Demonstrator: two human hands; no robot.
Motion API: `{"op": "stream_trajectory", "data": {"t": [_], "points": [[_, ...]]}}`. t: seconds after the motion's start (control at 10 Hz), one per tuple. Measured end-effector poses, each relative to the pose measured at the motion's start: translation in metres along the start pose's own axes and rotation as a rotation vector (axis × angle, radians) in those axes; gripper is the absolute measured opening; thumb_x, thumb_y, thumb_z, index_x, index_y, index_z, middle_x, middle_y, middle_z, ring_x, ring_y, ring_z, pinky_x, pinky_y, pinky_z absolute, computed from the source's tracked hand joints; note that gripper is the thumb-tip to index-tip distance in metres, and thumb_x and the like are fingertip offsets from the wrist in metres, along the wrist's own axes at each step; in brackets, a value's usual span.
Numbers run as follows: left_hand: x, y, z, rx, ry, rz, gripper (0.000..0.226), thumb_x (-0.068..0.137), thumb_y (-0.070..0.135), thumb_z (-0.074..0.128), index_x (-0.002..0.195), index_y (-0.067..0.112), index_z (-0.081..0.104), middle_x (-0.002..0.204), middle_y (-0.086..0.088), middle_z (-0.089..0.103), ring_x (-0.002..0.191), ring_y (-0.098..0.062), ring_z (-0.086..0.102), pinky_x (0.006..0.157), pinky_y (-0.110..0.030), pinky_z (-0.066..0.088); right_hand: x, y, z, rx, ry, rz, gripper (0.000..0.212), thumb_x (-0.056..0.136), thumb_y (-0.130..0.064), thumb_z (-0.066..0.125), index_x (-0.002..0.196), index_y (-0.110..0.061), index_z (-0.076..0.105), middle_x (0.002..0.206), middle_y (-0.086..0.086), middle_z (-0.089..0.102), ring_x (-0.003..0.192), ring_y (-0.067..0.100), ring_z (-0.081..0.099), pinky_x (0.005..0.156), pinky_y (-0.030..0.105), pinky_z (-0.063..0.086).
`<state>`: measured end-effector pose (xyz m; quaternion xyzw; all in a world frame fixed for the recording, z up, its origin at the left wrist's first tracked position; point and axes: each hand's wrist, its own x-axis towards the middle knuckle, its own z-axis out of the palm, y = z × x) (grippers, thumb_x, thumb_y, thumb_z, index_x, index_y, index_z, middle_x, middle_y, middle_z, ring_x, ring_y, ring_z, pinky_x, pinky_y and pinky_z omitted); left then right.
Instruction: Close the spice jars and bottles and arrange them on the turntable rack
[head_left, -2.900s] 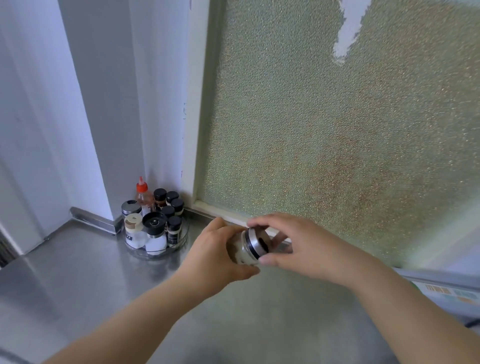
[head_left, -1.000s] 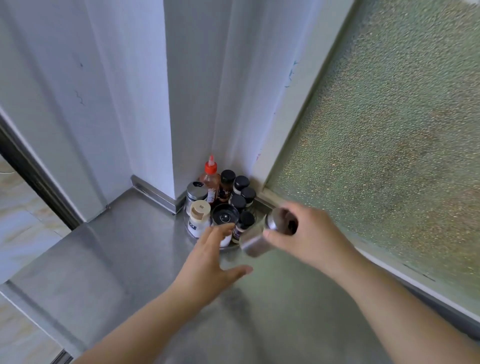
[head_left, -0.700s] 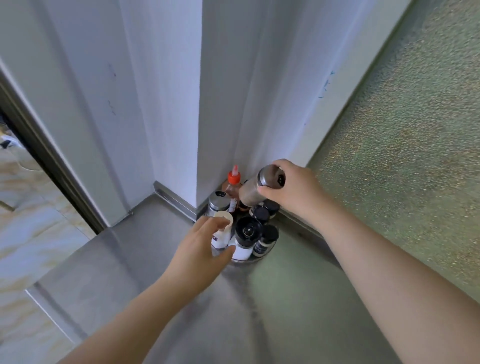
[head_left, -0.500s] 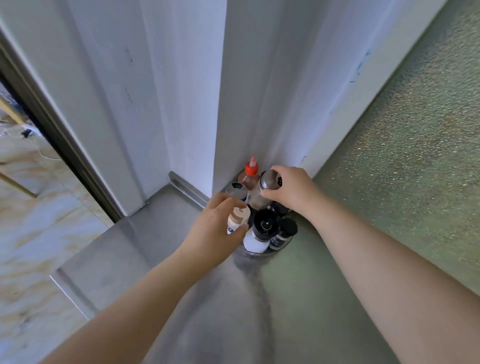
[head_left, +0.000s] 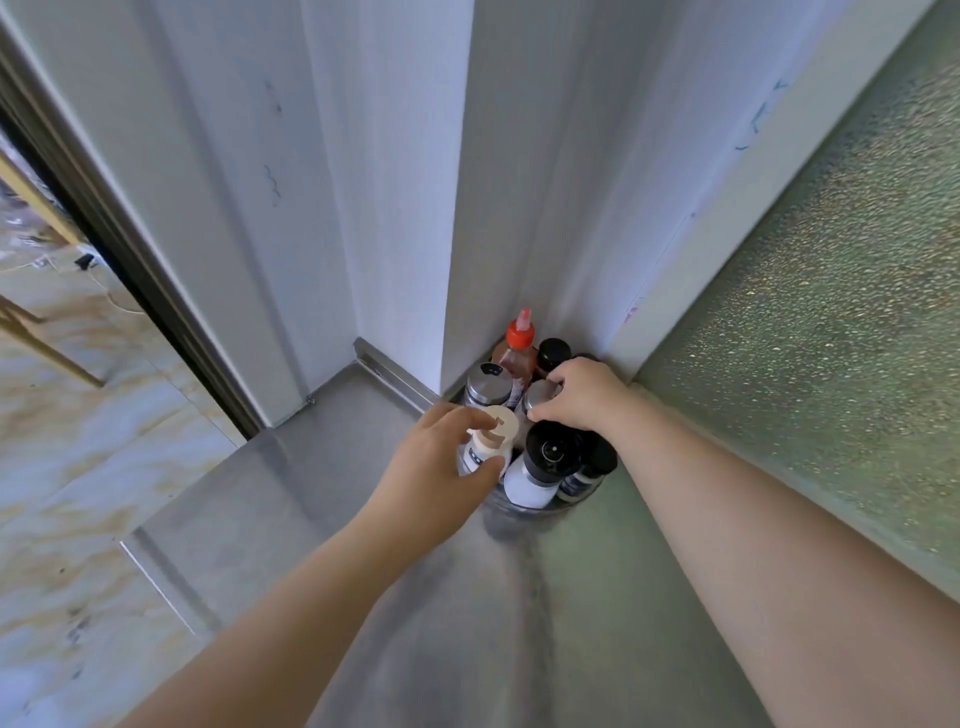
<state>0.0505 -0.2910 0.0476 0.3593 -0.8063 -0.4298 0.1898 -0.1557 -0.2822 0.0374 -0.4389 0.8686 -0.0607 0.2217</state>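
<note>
You are reaching across the steel desk (head_left: 395, 613) toward its far corner, where the turntable rack (head_left: 511, 512) is sitting packed with capped containers. Your left hand (head_left: 436, 467) is closing its grip around the white bottle with the beige cap (head_left: 488, 441) at the rack's 9 o'clock edge, thumb and fingers curled round its body. At about 12 o'clock from that bottle, your right hand (head_left: 582, 392) is gripping the steel-capped jar (head_left: 537, 395) by its top, apparently seating it among the others. The job is looking close to finished: every lid in view is appearing shut, and no loose jar is showing on the desk, though much of the desk is lying outside the frame.

A white bottle with a black lid (head_left: 540, 462) is standing at the rack's near edge, a small black-capped jar (head_left: 592, 465) just beside it at 3 o'clock. Farther back, another steel-capped shaker (head_left: 485, 384), the red-nozzled sauce bottle (head_left: 517, 353) and a black-capped jar (head_left: 553, 351) are crowding the landing spot. The white wall corner (head_left: 457, 208) and the frosted window (head_left: 831, 260) are hemming in the rack from behind, leaving little room for your right hand.
</note>
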Motion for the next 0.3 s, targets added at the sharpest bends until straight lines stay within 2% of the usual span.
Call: {"op": "stream_trajectory", "data": {"t": [0.1, 0.2, 0.3], "points": [[0.001, 0.006, 0.004, 0.009, 0.007, 0.008, 0.028, 0.082, 0.021, 0.062, 0.109, 0.023, 0.057, 0.108, 0.008, 0.051, 0.095, -0.005, 0.051, 0.082, -0.015, 0.039, -0.001, 0.003, 0.003, 0.007, 0.003, -0.042, 0.031, 0.070, -0.032, 0.067, 0.054, -0.013, 0.050, 0.063, 0.007, 0.055, 0.067, 0.027, 0.054, 0.054, 0.029, 0.037], [0.000, 0.010, 0.009, 0.020, -0.018, 0.016, 0.028, 0.082, 0.022, 0.062, 0.109, 0.024, 0.057, 0.108, 0.008, 0.053, 0.094, -0.003, 0.051, 0.076, -0.005, 0.037, -0.008, 0.009, -0.005, 0.067, -0.021, -0.077, 0.030, 0.077, -0.033, 0.066, 0.099, -0.012, 0.066, 0.102, 0.012, 0.066, 0.098, 0.027, 0.059, 0.082, 0.031, 0.044], [-0.004, 0.017, 0.011, 0.036, -0.013, 0.021, 0.027, 0.083, 0.022, 0.061, 0.109, 0.025, 0.057, 0.109, 0.010, 0.055, 0.095, -0.003, 0.052, 0.074, -0.002, 0.034, -0.032, 0.016, -0.010, 0.197, 0.143, -0.130, 0.055, 0.083, -0.031, 0.063, 0.133, -0.014, 0.047, 0.131, 0.010, 0.055, 0.117, 0.023, 0.054, 0.096, 0.028, 0.040]]}}
